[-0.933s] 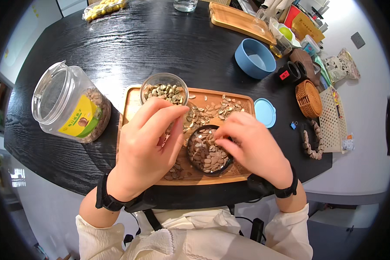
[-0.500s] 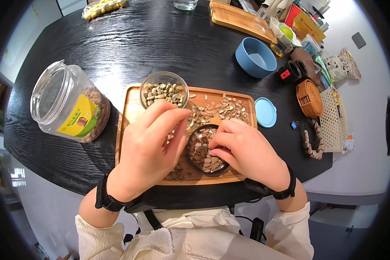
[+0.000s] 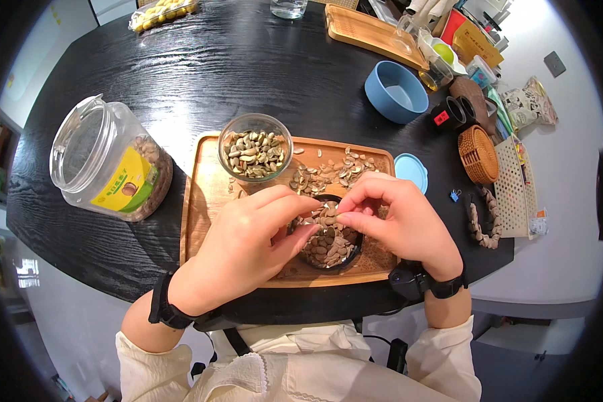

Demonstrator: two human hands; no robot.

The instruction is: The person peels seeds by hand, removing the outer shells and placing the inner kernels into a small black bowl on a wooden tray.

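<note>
My right hand (image 3: 400,216) pinches a small brown seed (image 3: 339,218) between thumb and forefinger, over a black-rimmed bowl (image 3: 329,265) of brown unshelled seeds. Facing it from the left is my left hand (image 3: 254,234), loosely curled, thumb and forefinger apart; whether anything lies under its other fingers is hidden. A glass bowl (image 3: 290,144) holding greenish shelled kernels (image 3: 254,154) stands behind my left hand. Broken shells (image 3: 328,175) are scattered between the bowls. Everything rests on a wooden tray (image 3: 201,194).
Left of the tray stands a large open clear jar (image 3: 110,157), part full of brown seeds. A light-blue lid (image 3: 411,173) lies at the tray's right edge, with a blue bowl (image 3: 395,94) behind. Black cups (image 3: 447,112) and a woven round box (image 3: 478,155) line the right side.
My left hand has moved right and down from beside the glass bowl, uncovering its kernels. My right hand has lifted out of the seed bowl with a seed in its fingertips.
</note>
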